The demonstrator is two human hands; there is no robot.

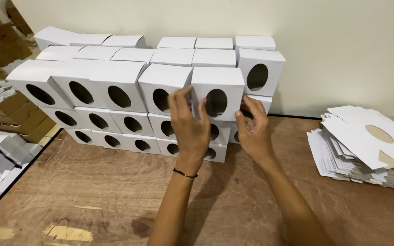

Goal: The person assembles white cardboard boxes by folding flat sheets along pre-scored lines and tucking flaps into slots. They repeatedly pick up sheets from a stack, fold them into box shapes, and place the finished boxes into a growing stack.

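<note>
Nearest the camera, the scuffed brown wooden tabletop (115, 191) is spreading out below two bare forearms reaching away from the viewer. The left hand (189, 125), wearing a thin black band at the wrist, is spreading its fingers against the front and left edge of a white cardboard box with an oval window cut in its face (217, 93). The right hand (253, 127) is pressing its fingertips against the lower right side of that same box, so both hands are gripping it between them. The box is sitting at the right end of the top front row of a stack of matching white windowed boxes (115, 91), touching its neighbour on the left. To the right, well apart, a pile of flat unfolded white cardboard blanks (365, 146) is lying on the table. At the left edge, below the table, brown cartons holding white tubes (1, 98) are standing. Behind everything a pale cream wall (334, 45) is rising
</note>
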